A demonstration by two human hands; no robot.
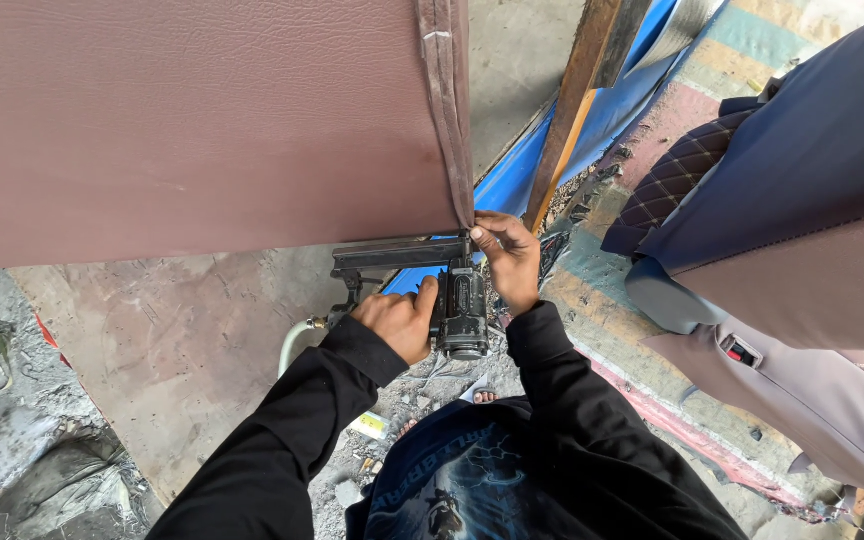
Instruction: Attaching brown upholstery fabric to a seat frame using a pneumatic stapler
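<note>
Under brown leatherette panel (202, 120), left hand (399, 320) gripping staple gun (457, 300), wooden post (572, 100) beside

The big brown leather panel (202, 120) runs off the top and left edges, so its full shape cannot be seen. Its lower edge hides the front tip of the black staple gun (432, 285). The left hand (400, 320) covers the gun's handle, so the fingers under it are hidden. The right hand (507, 258) pinches the panel's corner, and its fingertips tuck out of sight there. The pale hose (297, 342) slips behind the left sleeve. The padded seat (802, 250) is cut off at the right edge.
</note>
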